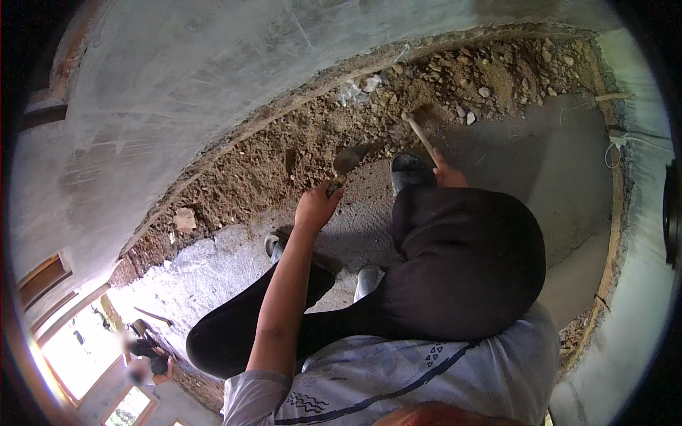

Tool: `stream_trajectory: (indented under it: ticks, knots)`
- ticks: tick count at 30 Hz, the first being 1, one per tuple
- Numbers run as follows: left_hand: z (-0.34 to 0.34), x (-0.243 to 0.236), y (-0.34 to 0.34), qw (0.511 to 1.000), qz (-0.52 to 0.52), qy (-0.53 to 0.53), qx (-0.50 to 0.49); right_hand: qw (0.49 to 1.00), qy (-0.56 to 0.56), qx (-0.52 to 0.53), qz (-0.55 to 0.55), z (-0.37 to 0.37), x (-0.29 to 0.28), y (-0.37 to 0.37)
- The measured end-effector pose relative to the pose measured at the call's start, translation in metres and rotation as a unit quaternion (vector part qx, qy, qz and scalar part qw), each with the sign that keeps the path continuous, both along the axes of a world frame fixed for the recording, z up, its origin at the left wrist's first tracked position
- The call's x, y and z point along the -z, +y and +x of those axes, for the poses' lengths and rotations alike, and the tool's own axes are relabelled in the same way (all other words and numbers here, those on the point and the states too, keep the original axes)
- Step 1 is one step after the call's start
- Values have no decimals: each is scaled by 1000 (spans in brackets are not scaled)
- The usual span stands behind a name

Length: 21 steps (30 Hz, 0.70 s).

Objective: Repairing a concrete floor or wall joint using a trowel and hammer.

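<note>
My left hand [320, 207] is closed round the handle of a pointing trowel [349, 159]. Its dark blade is over the edge where rough soil meets smooth grey mortar. My right hand [449, 175], partly hidden behind my raised knee, grips a pale wooden handle [422, 136]. The far end of this stick-like handle reaches the loose soil, and I cannot make out what kind of tool it belongs to. Brown soil mixed with stones [455, 78] forms a strip beyond both hands. On the near side spreads the grey mortar floor [526, 153], beside my shoes.
A plastered grey wall [213, 78] curves along the far side of the soil strip. Crumpled clear plastic [359, 90] lies on the soil, and a broken block [185, 219] is farther left. A cable [616, 148] hangs at the right wall. Another person [150, 363] is at lower left.
</note>
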State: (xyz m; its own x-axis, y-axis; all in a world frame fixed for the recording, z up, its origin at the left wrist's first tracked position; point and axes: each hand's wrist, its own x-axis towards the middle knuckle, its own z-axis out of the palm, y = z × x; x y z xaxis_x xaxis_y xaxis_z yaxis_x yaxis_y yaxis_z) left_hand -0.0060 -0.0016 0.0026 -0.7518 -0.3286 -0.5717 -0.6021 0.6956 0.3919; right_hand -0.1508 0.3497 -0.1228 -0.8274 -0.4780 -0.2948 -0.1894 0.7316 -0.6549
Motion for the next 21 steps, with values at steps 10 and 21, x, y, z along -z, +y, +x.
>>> stream_trajectory:
  ticks: [10,21]
  knots:
    - [-1,14,-9,1000,-9,-7,-3,952,-185,109,-218,23,23,17]
    - [-4,-11,-10,998,-3,-67,-11,978,79,37,-189,21,-16,1]
